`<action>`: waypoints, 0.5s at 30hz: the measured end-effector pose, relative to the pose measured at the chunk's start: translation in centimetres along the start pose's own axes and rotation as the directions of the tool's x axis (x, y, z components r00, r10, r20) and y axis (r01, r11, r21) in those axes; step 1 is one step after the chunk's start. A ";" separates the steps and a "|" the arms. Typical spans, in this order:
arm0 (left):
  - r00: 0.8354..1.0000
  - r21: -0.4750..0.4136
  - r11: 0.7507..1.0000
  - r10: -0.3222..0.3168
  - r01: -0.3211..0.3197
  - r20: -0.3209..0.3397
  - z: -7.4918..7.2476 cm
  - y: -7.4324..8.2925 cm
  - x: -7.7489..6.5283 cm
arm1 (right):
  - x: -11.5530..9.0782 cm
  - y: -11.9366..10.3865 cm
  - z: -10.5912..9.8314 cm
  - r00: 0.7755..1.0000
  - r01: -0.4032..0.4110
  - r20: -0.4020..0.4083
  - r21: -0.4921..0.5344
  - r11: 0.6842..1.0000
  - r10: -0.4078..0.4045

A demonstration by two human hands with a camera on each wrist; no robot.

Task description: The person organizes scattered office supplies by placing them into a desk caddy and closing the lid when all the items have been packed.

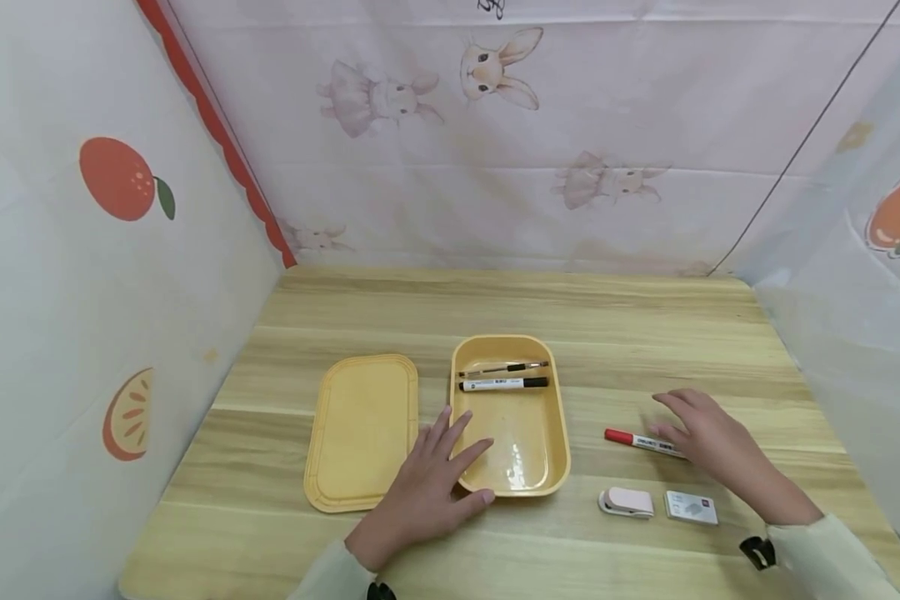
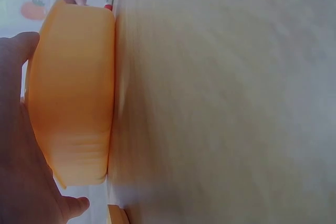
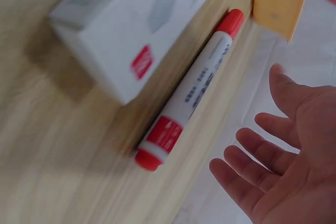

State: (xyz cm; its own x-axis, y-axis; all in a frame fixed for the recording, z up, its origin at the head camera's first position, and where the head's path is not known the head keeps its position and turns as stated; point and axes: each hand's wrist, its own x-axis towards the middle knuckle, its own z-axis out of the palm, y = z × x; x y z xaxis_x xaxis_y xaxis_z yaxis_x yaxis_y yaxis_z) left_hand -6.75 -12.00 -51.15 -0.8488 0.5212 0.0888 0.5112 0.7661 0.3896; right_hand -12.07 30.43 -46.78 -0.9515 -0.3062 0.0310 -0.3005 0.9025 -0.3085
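A yellow plastic box (image 1: pixel 517 442) stands on the table with a black-capped marker (image 1: pixel 502 384) and a ballpoint pen (image 1: pixel 504 369) lying across its far part. My left hand (image 1: pixel 438 487) spreads its fingers over the box's near left corner, thumb at the rim; the left wrist view shows the box wall (image 2: pixel 73 87) beside the palm. Over a red-capped white marker (image 1: pixel 645 442) hovers my right hand (image 1: pixel 708 437), fingers loosely extended and nothing in them. In the right wrist view the marker (image 3: pixel 191 90) lies on the table, apart from the fingers (image 3: pixel 268 150).
A yellow lid (image 1: pixel 363 433) lies flat left of the box. Nearer me on the right are a pale pink stapler (image 1: pixel 627 502) and a small white carton (image 1: pixel 691 507), side by side below the red marker. Printed cloth walls (image 1: pixel 450 192) border the table.
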 end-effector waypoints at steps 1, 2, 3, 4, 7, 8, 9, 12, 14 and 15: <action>1.000 0.000 1.000 -0.001 0.001 -0.001 0.0 0.0 0.0 | -0.2 0.2 0.1 1.000 -0.003 -0.002 -0.003 1.000 0.003; 1.000 0.003 1.000 -0.002 0.002 -0.003 0.1 0.0 0.0 | -0.4 0.5 0.1 1.000 -0.002 -0.006 -0.006 1.000 0.002; 1.000 0.003 1.000 -0.003 0.003 -0.004 0.1 0.0 -0.1 | -0.6 0.7 0.2 1.000 -0.002 -0.009 -0.007 1.000 0.002; 1.000 0.002 1.000 -0.004 0.004 -0.005 0.1 0.0 -0.1 | -0.8 0.8 0.3 1.000 -0.003 -0.012 -0.006 1.000 0.003; 1.000 0.000 1.000 -0.006 0.006 -0.008 0.2 -0.1 -0.1 | -1.1 1.3 0.6 1.000 0.003 -0.029 -0.001 1.000 -0.003; 1.000 0.001 1.000 -0.004 0.005 -0.010 0.1 -0.1 -0.1 | -1.2 1.5 0.7 1.000 0.006 -0.030 0.001 1.000 -0.006; 1.000 -0.003 1.000 -0.005 0.005 -0.009 0.1 -0.1 -0.1 | -1.3 1.7 0.8 0.999 0.005 -0.035 0.001 1.000 -0.005; 1.000 0.000 1.000 -0.001 0.001 -0.007 0.1 -0.1 0.0 | -1.7 2.3 1.0 1.000 -0.010 -0.024 0.003 1.000 0.010; 1.000 -0.003 1.000 0.000 0.000 -0.004 0.0 0.0 0.0 | -2.0 2.8 1.2 1.000 -0.020 -0.014 0.007 1.000 0.020; 1.000 -0.006 1.000 -0.002 0.002 -0.002 0.0 0.0 0.0 | -2.2 3.0 1.3 1.000 -0.028 -0.008 0.011 1.000 0.028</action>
State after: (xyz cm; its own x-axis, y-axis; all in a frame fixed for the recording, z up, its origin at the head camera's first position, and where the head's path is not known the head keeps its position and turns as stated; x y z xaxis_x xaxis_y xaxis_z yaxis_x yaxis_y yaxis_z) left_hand -6.70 -12.01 -51.14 -0.8499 0.5192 0.0903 0.5091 0.7648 0.3949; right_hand -10.75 33.39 -48.97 -0.9600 -0.2786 0.0296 -0.2731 0.9072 -0.3199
